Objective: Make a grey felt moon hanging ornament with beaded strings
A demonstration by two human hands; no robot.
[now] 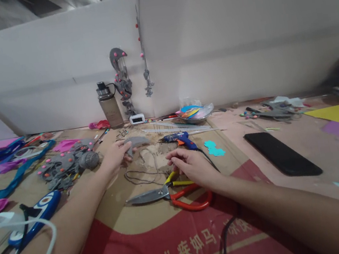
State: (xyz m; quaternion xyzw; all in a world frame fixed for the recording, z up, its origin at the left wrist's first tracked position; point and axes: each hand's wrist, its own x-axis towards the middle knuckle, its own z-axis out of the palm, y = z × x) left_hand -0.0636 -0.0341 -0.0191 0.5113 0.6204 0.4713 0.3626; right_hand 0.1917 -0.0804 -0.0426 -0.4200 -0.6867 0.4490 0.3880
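Observation:
My left hand (116, 155) is closed on a grey crescent-shaped felt piece (137, 141), held just above the cardboard work mat (123, 221). My right hand (192, 165) hovers with curled, pinched fingers over the handles of red-handled scissors (168, 194) that lie shut on the mat. What the right fingers pinch is too small to name. A grey cord (144, 172) loops on the mat between my hands. A blue glue gun (182, 139) lies just beyond my right hand, its black cable running back toward me.
A black phone (282, 154) lies to the right. Grey felt shapes with pink dots (65, 164) and coloured scraps are piled at the left. A water bottle (109, 105), a small white clock (137, 118) and a plastic bag of pieces (193, 112) stand by the white partition.

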